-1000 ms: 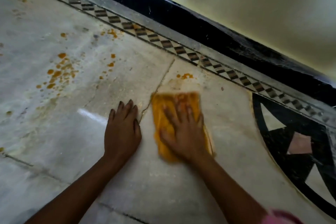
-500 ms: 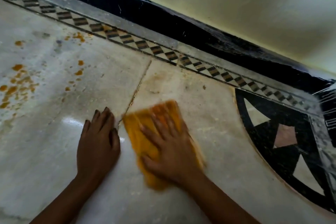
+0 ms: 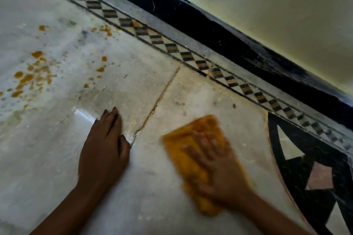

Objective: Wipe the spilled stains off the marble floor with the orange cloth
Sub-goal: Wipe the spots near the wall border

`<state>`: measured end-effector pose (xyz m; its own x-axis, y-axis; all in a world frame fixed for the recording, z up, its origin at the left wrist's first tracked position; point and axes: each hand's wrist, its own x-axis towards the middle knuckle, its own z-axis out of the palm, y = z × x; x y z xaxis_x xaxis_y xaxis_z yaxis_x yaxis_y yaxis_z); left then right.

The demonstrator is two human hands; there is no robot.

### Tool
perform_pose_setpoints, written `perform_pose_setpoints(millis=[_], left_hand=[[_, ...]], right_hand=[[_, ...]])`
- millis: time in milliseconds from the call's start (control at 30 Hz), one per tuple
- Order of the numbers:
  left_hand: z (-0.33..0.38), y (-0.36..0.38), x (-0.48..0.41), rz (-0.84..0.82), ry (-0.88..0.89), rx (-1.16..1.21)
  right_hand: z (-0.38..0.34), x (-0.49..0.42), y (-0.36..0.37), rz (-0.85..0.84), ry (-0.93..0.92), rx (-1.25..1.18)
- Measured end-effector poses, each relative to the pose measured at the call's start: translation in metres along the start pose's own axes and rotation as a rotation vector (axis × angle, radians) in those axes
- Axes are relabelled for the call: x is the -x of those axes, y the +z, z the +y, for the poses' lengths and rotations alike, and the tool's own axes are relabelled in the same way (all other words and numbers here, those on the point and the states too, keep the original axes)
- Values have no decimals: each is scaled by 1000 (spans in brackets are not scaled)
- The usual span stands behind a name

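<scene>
The right hand [image 3: 215, 170], blurred but seemingly flat-fingered, pressed the orange cloth [image 3: 179, 156] at lower centre-right on the marble floor [image 3: 57, 158]. Around it the slab looked mostly clean. Orange stains [image 3: 32, 74] at left lay unwiped. The left hand [image 3: 104, 149] rested flat and empty on the floor.

The cloth [image 3: 179, 158] lies on the floor [image 3: 149, 196] with the right hand [image 3: 219, 168] flat on top. The left hand [image 3: 104, 150] rests on the floor just left of it. Stains [image 3: 28, 77] lie farther left.

Pale marble floor [image 3: 47, 168] open at near edge, black skirting board [image 3: 191, 23] blocking far edge, left hand [image 3: 104, 152] flat mid-floor.
</scene>
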<state>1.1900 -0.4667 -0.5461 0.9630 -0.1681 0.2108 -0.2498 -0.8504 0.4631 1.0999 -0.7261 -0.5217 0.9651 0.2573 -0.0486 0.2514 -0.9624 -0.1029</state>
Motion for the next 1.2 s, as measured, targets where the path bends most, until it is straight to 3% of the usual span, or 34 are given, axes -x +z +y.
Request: perform_pose_setpoints(millis=[100, 167, 200, 267, 367, 400, 467, 533, 600, 667, 733, 800, 900, 967, 1067, 1133, 1200], left_hand=[[3, 3, 0, -11, -28, 23], [3, 2, 0, -21, -15, 14], [3, 1, 0, -29, -9, 5], [-1, 0, 2, -47, 1, -10], [-4, -2, 2, -68, 8, -20], [-4, -2, 2, -69, 9, -13], [-4, -1, 0, -73, 5, -14], [-2, 1, 1, -70, 10, -21], [-2, 3, 1, -69, 17, -33], [-1, 2, -2, -75, 13, -34], [-2, 0, -2, -70, -4, -18], [-5, -3, 4, -70, -15, -12], [-16, -14, 20, -112, 58, -37], [-25, -21, 37, -127, 88, -52], [-36, -38, 62, -96, 84, -30], [-46, -48, 74, -78, 66, -39], [-57, -56, 83, -56, 47, -57]], right_hand=[[77, -62, -14, -19, 420, 2], [68, -151, -13, 18, 638, -75], [42, -185, -12, 16, 625, -91], [-17, -199, -2, 22, 391, -67], [-43, -102, 7, 17, -11, -47], [-24, -65, 5, 17, -9, -61], [38, -37, -5, -5, 168, -17], [92, -75, -18, -28, 475, -17], [102, -151, -26, 1, 688, -85], [59, -215, -21, 2, 659, -132], [-16, -230, -6, -12, 418, -68], [-83, -182, 5, 11, 174, -17], [-83, -67, 16, 97, 6, -94], [-44, -17, 12, 24, 38, -14], [-8, -52, -6, -26, 413, -26], [-37, -110, -13, -55, 620, -118], [-93, -151, -8, -97, 529, -126]])
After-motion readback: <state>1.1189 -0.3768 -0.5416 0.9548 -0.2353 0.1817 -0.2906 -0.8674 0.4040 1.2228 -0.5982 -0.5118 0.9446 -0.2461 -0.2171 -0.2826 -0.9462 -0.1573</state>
